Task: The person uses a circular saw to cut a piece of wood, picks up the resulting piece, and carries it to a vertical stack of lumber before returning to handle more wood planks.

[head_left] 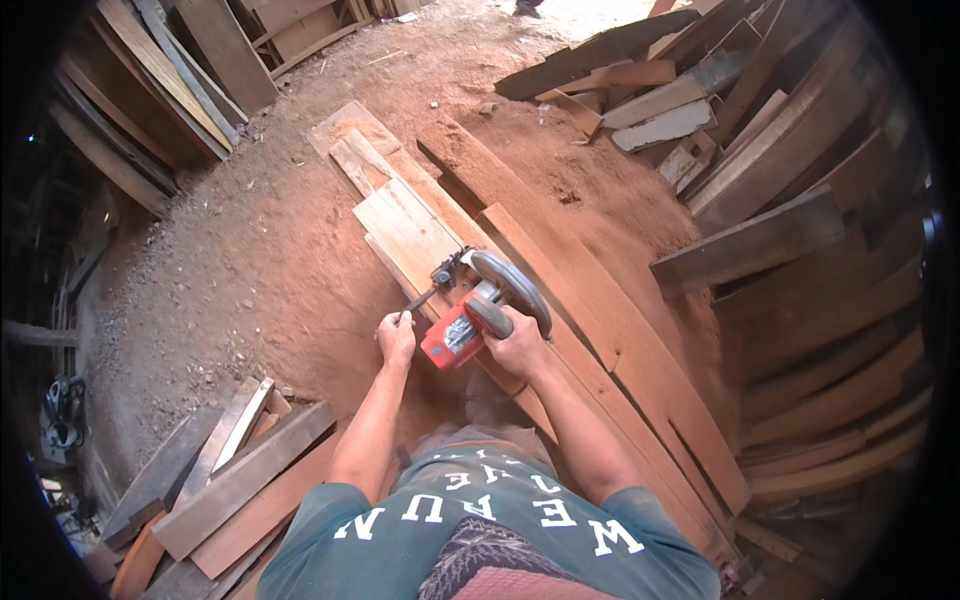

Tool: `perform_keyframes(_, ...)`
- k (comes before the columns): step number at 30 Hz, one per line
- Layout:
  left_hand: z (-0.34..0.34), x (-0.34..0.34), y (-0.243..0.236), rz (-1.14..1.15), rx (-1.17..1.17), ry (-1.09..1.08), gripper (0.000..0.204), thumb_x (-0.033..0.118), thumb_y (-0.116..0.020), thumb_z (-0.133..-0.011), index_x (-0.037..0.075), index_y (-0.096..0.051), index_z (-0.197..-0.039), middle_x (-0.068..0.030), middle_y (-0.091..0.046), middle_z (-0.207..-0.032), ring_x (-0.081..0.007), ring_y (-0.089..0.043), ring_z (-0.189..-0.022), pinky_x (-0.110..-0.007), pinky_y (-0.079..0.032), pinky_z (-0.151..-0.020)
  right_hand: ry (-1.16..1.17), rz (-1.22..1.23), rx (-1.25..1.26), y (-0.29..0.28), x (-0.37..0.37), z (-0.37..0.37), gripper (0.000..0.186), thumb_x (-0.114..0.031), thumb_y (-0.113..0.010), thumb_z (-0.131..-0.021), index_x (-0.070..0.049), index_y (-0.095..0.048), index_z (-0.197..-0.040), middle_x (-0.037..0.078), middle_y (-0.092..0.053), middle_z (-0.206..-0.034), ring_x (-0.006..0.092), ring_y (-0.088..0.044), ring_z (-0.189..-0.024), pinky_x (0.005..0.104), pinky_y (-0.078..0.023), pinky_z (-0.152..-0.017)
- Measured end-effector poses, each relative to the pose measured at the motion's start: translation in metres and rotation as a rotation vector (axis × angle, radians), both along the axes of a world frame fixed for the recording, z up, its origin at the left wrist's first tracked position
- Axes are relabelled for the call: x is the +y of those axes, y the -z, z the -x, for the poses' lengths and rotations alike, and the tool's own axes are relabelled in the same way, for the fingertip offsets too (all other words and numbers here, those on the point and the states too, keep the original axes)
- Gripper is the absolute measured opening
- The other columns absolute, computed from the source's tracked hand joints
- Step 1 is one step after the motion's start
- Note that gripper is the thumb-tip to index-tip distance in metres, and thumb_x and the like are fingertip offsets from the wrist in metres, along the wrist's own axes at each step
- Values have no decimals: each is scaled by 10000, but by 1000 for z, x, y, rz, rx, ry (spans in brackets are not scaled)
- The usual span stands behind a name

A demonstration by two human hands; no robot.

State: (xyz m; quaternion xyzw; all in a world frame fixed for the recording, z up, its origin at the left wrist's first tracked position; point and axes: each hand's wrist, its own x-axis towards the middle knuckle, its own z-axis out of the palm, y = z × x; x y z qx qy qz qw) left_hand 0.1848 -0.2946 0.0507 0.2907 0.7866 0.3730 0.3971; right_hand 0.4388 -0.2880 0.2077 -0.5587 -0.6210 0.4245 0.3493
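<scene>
A red circular saw [450, 338] with a grey blade guard sits on pale boards [400, 225], stacked on long reddish planks [670, 440] that run diagonally away from me. My right hand [515, 343] is closed round the saw's handle. At the saw's left, my left hand [397, 338] grips a thin metal rod [420, 301] that runs to the clamp on the saw's front. The blade's lower part and whatever lies beneath the saw are hidden.
Leaning boards [200, 60] stand at the upper left, heaped timber [755, 250] lines the right, and loose offcuts [245, 485] lie at lower left. Sawdust covers the floor [260, 270]. Another power tool [65, 410] is at far left. A person's foot [525, 8] shows at the top.
</scene>
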Motion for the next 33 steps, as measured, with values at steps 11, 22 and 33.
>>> perform_keyframes(11,24,14,-11,82,29,148,311,256,-536,-1007,-14,-688,-978,-127,-723,-906,-242,-666,-885,-397,-497,-871,-19,36,-6,-6,9,20,180,-118,-708,-802,-21,-658,-946,238,-688,-848,386,-705,-835,427,-548,-747)
perform_keyframes(22,39,37,-19,86,-60,67,238,181,-557,-1001,-18,-668,-933,-87,-678,-849,-184,-614,-819,-358,-481,-801,-7,36,-36,7,24,38,198,-136,-717,-798,-32,-669,-960,238,-689,-858,417,-688,-841,444,-551,-731)
perform_keyframes(33,59,40,2,49,-129,-35,206,160,-574,-996,-2,-670,-912,-75,-671,-852,-177,-607,-815,-343,-479,-793,-1,36,-77,1,22,64,226,-158,-728,-804,-37,-674,-987,244,-695,-868,424,-691,-868,449,-557,-745)
